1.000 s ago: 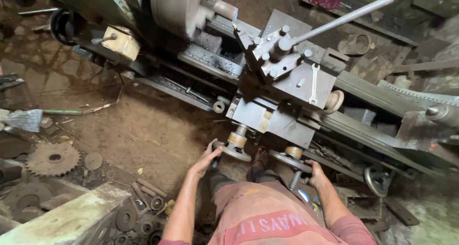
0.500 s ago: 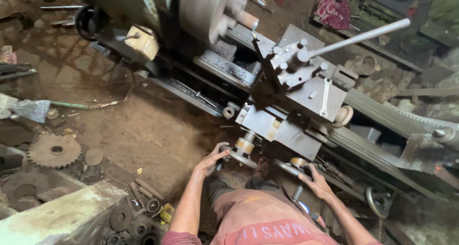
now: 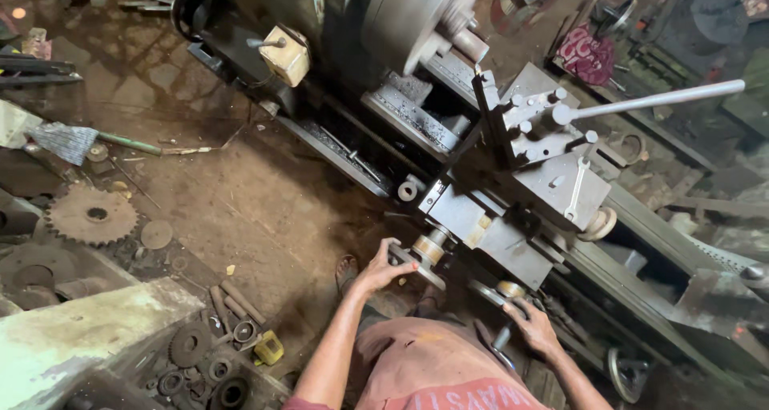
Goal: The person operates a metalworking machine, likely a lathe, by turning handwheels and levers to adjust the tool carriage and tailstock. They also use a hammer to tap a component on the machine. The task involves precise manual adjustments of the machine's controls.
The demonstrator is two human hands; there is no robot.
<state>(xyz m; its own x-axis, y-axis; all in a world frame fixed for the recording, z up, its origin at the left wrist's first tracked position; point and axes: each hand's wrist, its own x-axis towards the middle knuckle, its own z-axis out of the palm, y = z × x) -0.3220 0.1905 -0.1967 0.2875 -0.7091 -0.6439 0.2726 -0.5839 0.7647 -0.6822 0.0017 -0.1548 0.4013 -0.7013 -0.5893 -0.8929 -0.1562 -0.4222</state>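
Observation:
I stand at a grey metal lathe and look down on its carriage [image 3: 513, 234]. My left hand [image 3: 378, 272] grips the rim of the left handwheel [image 3: 418, 263] on the carriage apron. My right hand [image 3: 530, 327] holds the crank handle [image 3: 503, 336] of a second wheel to the right. Above them sits the tool post [image 3: 538, 122] with a long steel lever [image 3: 665, 98] sticking out to the right. The chuck [image 3: 416, 18] at the top looks blurred.
A dirt floor lies to the left with a large sprocket [image 3: 90, 215], a disc [image 3: 156, 234], a trowel-like tool [image 3: 72, 142] and several gears and bearings [image 3: 200, 358]. A pale block [image 3: 88, 330] sits at lower left. The lathe bed [image 3: 689, 258] runs off to the right.
The view has shifted, so the lathe sits higher and further right in frame. Both hands stay on their wheels; the right hand has moved slightly round its handle.

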